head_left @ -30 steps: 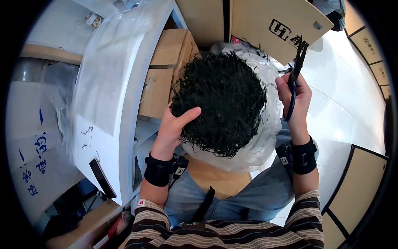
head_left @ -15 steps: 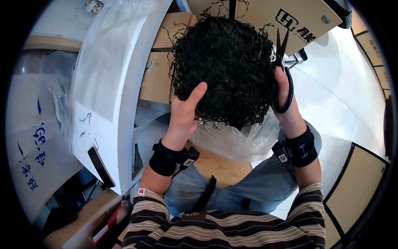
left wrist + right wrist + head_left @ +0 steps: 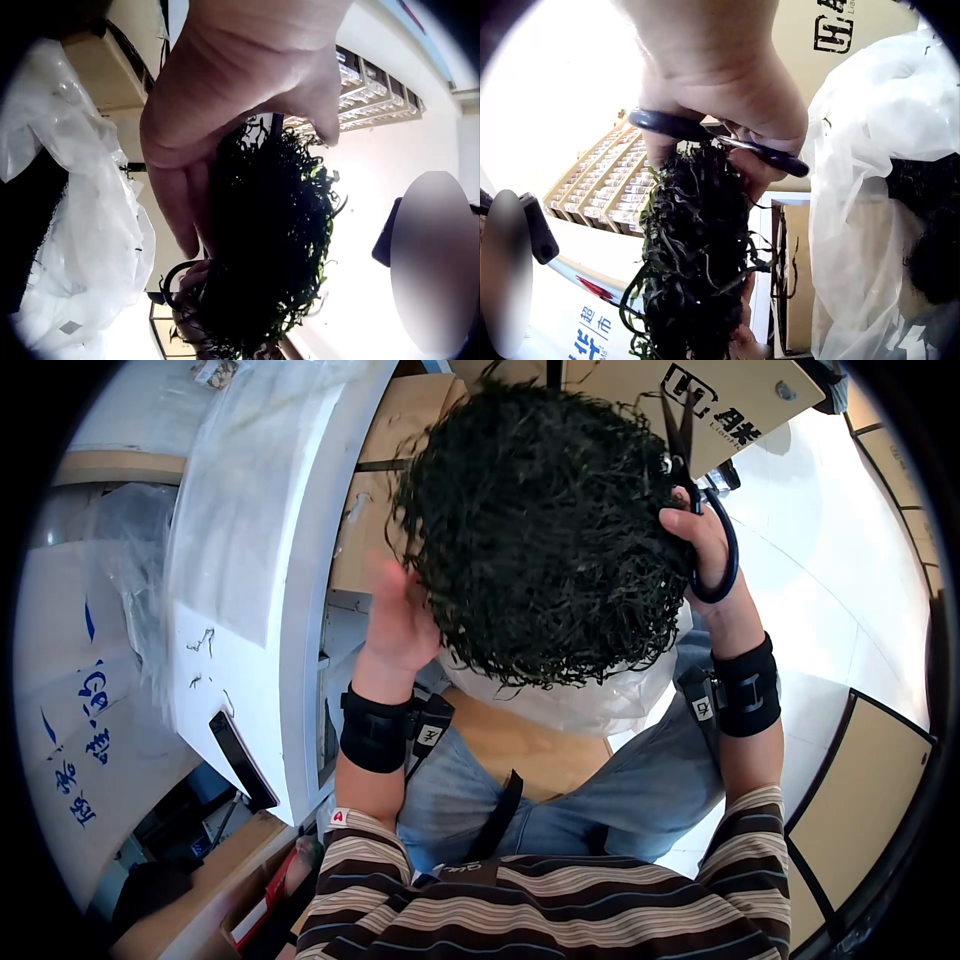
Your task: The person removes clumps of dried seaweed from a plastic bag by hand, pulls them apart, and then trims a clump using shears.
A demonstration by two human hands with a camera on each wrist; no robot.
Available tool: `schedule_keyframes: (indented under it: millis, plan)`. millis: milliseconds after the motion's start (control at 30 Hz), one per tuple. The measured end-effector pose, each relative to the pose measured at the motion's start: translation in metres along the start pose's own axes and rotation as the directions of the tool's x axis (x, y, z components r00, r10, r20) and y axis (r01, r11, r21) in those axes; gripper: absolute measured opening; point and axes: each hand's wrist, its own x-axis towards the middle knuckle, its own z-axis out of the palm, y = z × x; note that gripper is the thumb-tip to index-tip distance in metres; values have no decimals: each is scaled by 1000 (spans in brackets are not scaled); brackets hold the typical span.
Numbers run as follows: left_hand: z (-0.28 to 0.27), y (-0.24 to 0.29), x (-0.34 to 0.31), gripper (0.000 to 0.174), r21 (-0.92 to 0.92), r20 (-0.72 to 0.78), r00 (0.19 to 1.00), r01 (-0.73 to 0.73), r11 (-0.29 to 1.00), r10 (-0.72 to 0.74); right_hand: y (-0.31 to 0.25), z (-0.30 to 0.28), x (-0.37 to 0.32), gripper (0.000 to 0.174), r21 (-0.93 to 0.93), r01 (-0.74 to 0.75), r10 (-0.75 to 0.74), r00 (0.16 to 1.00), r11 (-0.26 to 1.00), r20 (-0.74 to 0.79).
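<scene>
A large round cake of dark, shredded dried seaweed [image 3: 545, 530] is held up in front of the body in the head view. At its right edge, my right hand [image 3: 712, 555] grips the rim between thumb and fingers. The same hand carries scissors [image 3: 731, 550], a dark handle loop around it and the blades pointing away, slightly apart. My left hand [image 3: 393, 628], blurred, is at the left edge of the cake with its fingers extended. In the left wrist view, thumb and fingers stand spread on either side of the seaweed [image 3: 262, 225].
Under the cake hangs a translucent plastic bag [image 3: 590, 700]; the right wrist view shows more dark strands inside it. Cardboard boxes [image 3: 365, 525] stand at left beside a white counter [image 3: 225, 660] bearing a phone [image 3: 242, 760]. A printed carton [image 3: 690, 420] is at the back.
The cake has risen from over the bag toward the head camera. My right hand, earlier apart from it with the scissors, now holds its right edge. The left thumb has left the top.
</scene>
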Motion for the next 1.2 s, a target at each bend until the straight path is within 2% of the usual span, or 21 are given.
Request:
schedule_keyframes:
  millis: [33, 67, 100, 133, 167, 200, 267, 333, 367, 400, 467, 533, 600, 633, 700, 733, 767, 833, 900, 1100, 1200]
  plan:
    - [-2, -3, 1, 69, 130, 5, 1000, -20, 991, 19, 0, 4, -1, 30, -47, 6, -8, 999, 999, -39]
    - [-2, -6, 2, 65, 257, 14, 999, -40, 966, 38, 0, 7, -1, 30, -46, 6, -8, 999, 999, -42]
    - [2, -7, 4, 65, 256, 14, 999, -38, 966, 36, -1, 10, -1, 27, -100, 1, -7, 998, 995, -57]
    - [9, -6, 6, 58, 310, -53, 999, 5, 951, 12, -1, 12, -1, 24, -152, -5, -6, 997, 988, -72]
    - [16, -7, 9, 53, 361, -120, 993, 52, 931, -8, 0, 14, -2, 24, -152, -5, -6, 997, 988, -74]
    - [21, -8, 11, 53, 361, -119, 993, 53, 931, -10, 1, 16, -2, 23, -172, 2, -19, 995, 985, -97]
    - [30, -13, 15, 42, 514, -286, 957, 108, 851, 51, 1, 13, 2, 23, -196, 10, -32, 993, 981, -114]
    - [37, -13, 16, 39, 467, -327, 941, 80, 881, 88, -1, 13, 10, 25, -267, -1, -80, 953, 964, -293]
    - [38, -12, 15, 37, 451, -316, 940, 33, 892, 125, -7, 14, 4, 28, -357, 27, -143, 942, 934, -303]
    - [39, -12, 15, 36, 435, -305, 938, -15, 901, 163, -6, 11, 6, 30, -345, 180, -291, 906, 921, -306]
    - [38, -11, 16, 36, 427, -316, 918, -87, 900, 239, -7, 12, 6, 30, -350, 336, -457, 812, 874, -363]
    - [36, -12, 20, 36, 420, -329, 891, -159, 894, 313, -6, 8, 0, 17, -398, 388, -516, 804, 831, -294]
    - [31, -17, 26, 37, 541, -285, 802, -318, 778, 526, 8, 17, -6, 15, -525, 467, -619, 771, 712, -153]
    - [29, -19, 28, 37, 539, -285, 799, -323, 778, 529, 15, 30, -14, 12, -520, 461, -594, 796, 719, -115]
    - [27, -25, 31, 39, 622, -238, 758, -362, 695, 608, 31, 44, -22, 16, -552, 511, -555, 826, 659, 102]
    - [25, -27, 32, 39, 618, -240, 761, -359, 700, 603, 36, 48, -28, 21, -629, 455, -483, 864, 630, 142]
    - [24, -30, 32, 38, 650, -226, 761, -347, 676, 608, 44, 56, -28, 25, -590, 526, -523, 829, 612, 197]
    - [26, -35, 32, 38, 681, -212, 764, -332, 653, 609, 36, 70, -33, 30, -597, 555, -473, 825, 579, 309]
    - [29, -39, 31, 38, 731, -196, 750, -318, 604, 631, 45, 72, -29, 30, -602, 561, -480, 820, 568, 311]
    - [28, -41, 32, 34, 739, -175, 774, -306, 601, 609, 53, 71, -26, 31, -661, 533, -471, 831, 527, 295]
    - [33, -41, 32, 33, 745, -163, 757, -327, 582, 633, 51, 70, -26, 31, -680, 497, -442, 854, 539, 273]
